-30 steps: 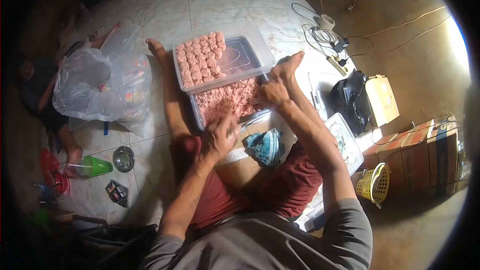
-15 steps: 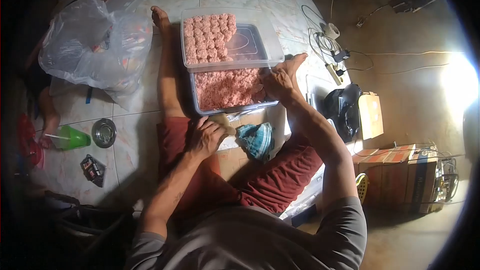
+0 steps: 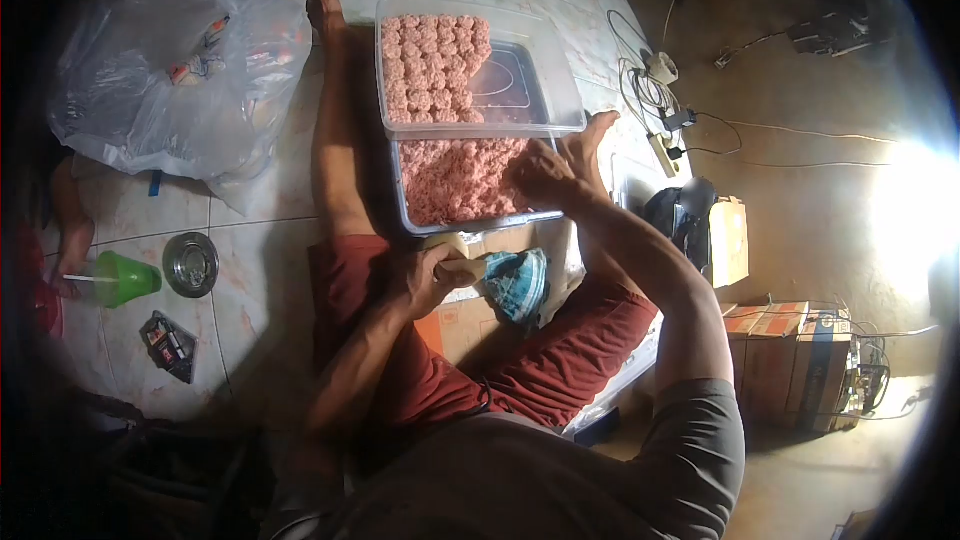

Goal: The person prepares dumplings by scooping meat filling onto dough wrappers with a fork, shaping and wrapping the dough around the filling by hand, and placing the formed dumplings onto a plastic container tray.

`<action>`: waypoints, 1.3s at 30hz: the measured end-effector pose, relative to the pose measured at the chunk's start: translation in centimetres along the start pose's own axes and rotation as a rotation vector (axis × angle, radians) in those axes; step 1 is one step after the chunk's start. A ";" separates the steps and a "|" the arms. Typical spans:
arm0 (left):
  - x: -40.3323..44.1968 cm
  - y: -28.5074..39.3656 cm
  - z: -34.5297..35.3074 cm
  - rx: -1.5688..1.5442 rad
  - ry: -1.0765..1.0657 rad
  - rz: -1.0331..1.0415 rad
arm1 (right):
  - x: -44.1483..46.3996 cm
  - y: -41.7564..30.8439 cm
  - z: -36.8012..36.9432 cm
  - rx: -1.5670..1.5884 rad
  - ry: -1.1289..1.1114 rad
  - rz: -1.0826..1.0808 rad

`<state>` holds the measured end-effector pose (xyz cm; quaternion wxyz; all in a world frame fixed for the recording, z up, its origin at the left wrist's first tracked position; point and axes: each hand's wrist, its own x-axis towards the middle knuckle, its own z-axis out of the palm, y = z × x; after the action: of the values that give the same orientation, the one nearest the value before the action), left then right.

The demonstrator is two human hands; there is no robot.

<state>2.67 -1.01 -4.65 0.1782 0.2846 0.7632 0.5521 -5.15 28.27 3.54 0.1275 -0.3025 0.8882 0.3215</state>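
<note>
You have the dark-rimmed rectangular plastic tub [image 3: 403,202] on the floor between your outstretched legs [image 3: 340,160], a position that probably puts its loose pink minced mixture [image 3: 455,185] within easy reach. Across its far part sits the clear rectangular plastic tray [image 3: 520,128], set back so that the near stretch of mixture lies open to you. In that tray, rounded pink lumps [image 3: 430,70] stand in close rows toward the left; the right part shows bare floor through which an oval outline is visible, and the tight rows presumably save room. Your right hand [image 3: 545,178] is at the right end of the mixture with its fingers bent downward; the palm is hidden, so I cannot tell whether it grasps anything. Your left hand [image 3: 432,278] is just outside the tub's near edge, fingers curled at a pale tan object [image 3: 447,241]; I cannot tell whether you grip it or only touch it. The blue-and-white checked cloth [image 3: 518,285] lies crumpled beside that hand on the brown cardboard [image 3: 470,325], handy for wiping, I would judge. The big translucent plastic bag [image 3: 130,110] stands well apart to your left, outside your working space.
</note>
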 end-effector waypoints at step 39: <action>6.4 9.6 0.6 -1.812 0.173 -0.044 | -9.8 -13.6 -6.6 1.458 0.959 0.717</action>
<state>0.34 5.66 4.53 0.2864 -0.0216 0.0530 0.9564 10.77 20.15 6.02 -0.2001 0.0432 0.8681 -0.4522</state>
